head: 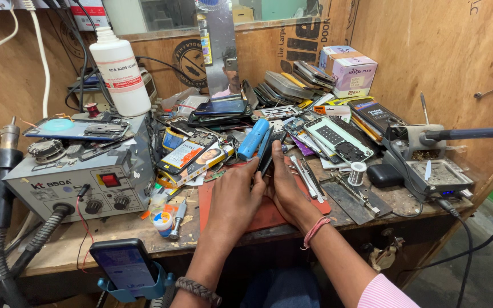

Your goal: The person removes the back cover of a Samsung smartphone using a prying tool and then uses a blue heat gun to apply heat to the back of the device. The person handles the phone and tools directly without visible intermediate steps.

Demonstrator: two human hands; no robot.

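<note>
Standing on edge betw. both hands: thin dark phone (266, 153), slim black slab seen side-on, upper end near blue cylindrical tool (253, 138), lower part over red work mat (269, 214) at centre of cluttered counter (144, 234). Left hand (234, 199) w/ braided wristband lies palm-down, fingers curled onto phone's left edge; right hand (285, 188) w/ pink thread at wrist presses its right edge, thumb up along it, so each grip is grasping the phone. Grey rework station (81, 179) well to the left, soldering stand (429, 165) to the right.
</note>
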